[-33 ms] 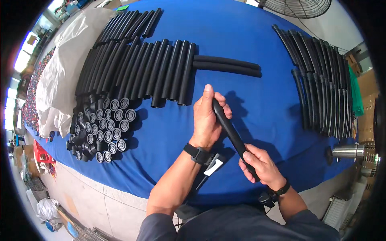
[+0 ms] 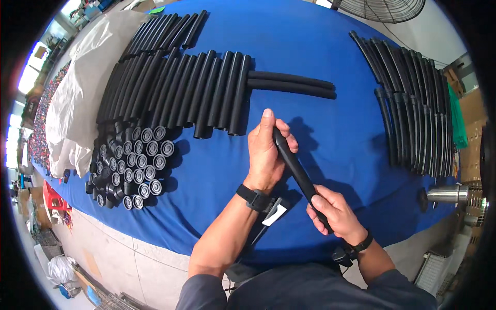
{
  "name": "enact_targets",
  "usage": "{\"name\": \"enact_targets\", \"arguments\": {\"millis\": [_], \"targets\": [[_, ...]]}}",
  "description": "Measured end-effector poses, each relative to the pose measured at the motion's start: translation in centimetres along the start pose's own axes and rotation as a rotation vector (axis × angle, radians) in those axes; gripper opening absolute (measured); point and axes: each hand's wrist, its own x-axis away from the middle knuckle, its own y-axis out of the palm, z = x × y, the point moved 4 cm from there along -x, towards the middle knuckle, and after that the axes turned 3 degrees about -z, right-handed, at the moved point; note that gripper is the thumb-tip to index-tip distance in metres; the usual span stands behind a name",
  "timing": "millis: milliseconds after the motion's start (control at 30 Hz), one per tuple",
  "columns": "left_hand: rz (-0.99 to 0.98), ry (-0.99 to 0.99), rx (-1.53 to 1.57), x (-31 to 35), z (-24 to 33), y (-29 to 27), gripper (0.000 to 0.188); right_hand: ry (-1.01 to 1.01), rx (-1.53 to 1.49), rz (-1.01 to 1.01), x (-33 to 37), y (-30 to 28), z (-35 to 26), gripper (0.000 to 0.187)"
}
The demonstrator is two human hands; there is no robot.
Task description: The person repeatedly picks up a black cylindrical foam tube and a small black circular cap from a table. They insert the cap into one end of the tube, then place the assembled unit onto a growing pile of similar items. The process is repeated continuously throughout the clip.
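A blue-covered counter (image 2: 330, 41) is laid with a wide row of black foam tubes (image 2: 181, 88) at the far left, a rack of thin black ribbed hoses (image 2: 413, 98) at the right, and a cluster of short black end caps (image 2: 134, 165) at the near left. Above the counter's near middle, a single black foam tube (image 2: 297, 170) is held slanting. Its upper end is wrapped by the left hand (image 2: 266, 152) and its lower end is clenched in the right hand (image 2: 336, 212).

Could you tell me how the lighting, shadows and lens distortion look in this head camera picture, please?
In the head view, light is bright and even; the hands throw a dark shadow onto the blue table cover beyond the left hand and right hand, which grip a black tube. Fisheye bends the table edge; windows at left glare white; the centre is sharp.
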Motion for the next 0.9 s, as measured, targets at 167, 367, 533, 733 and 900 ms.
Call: {"name": "enact_targets", "arguments": {"millis": [167,367,533,733,900], "targets": [[0.071,0.060,-0.096,0.2,-0.1,0.0,0.048,-0.028,0.125,0.063,-0.3,0.0,0.0,0.043],[0.085,0.088,-0.141,0.3,-0.2,0.2,0.049,-0.149,0.321,0.151,-0.4,0.2,0.0,0.043],[0.066,0.075,-0.102,0.1,-0.6,-0.3,0.054,-0.238,0.581,0.235,-0.3,0.2,-0.5,0.044],[0.000,-0.111,0.252,0.0,0.7,1.1,0.069,-0.439,0.852,0.285,1.4,-1.7,-2.0,0.045],[0.020,-0.137,0.257,-0.1,0.0,-0.7,0.068,-0.111,-0.080,-0.049,2.2,-1.8,0.0,0.061]]}}
